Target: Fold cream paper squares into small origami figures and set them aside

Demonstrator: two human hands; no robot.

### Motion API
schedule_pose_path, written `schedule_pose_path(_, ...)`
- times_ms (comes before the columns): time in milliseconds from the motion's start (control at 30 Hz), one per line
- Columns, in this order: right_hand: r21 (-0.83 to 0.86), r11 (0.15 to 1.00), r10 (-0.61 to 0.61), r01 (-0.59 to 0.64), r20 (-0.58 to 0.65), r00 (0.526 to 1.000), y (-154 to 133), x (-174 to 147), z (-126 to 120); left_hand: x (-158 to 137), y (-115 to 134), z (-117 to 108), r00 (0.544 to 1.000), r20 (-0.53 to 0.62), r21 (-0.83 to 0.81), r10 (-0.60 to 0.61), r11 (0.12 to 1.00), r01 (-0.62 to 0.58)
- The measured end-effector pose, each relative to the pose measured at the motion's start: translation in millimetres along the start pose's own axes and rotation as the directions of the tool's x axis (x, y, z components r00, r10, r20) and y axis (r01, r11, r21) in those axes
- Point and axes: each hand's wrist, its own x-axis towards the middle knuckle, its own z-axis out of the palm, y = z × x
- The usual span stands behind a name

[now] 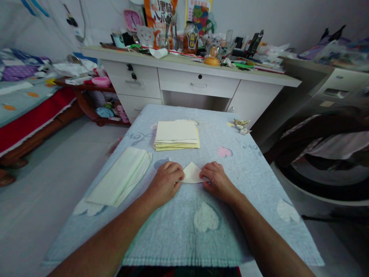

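Between my two hands lies a small piece of cream paper folded into a triangle (191, 173), its point facing away from me. My left hand (168, 181) pinches its left corner with curled fingers. At the opposite corner, my right hand (216, 181) grips the paper between thumb and fingers. Beyond them rests a stack of cream and yellow paper sheets (177, 132). To the left of my left hand is a folded bundle of pale green-white paper (119, 177), lying at a slant.
A light blue cloth with heart patterns covers the table (248, 231). Small crumpled scraps (241, 125) sit at its far right corner. Behind stands a white desk (198, 82) crowded with jars and packets. A bed (34, 104) is on the left, a washing machine (331, 100) on the right.
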Motion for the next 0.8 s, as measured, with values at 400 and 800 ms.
schedule_pose_path(400,0.154,0.987,0.059,-0.054,-0.028,0.998,6,1,-2,9,-5,7,0.992,0.11,-0.133,-0.058,0.989,0.073)
schedule_pose_path(800,0.094,0.939,0.334,-0.329,-0.041,0.942,4,4,0,14,-7,8,0.981,0.082,-0.045,-0.174,0.983,0.178)
